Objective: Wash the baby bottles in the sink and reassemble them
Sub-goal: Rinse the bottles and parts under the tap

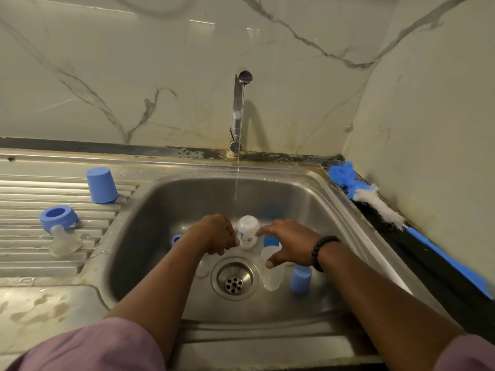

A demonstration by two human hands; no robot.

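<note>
Under the thin stream from the tap [239,108], a small white baby bottle [248,235] stands base-up over the middle of the sink [150,210]. The left hand [218,234] curls its fingers around the bottle's lower end, while the right hand [288,243] touches the side with spread, relaxed fingers. The bottle looks like light, rigid plastic, probably slick when wet, so a full wrap around the body seems safer than a fingertip pinch. A clear bottle [272,271] and blue cap [300,279] lie near the drain [234,278]
</note>
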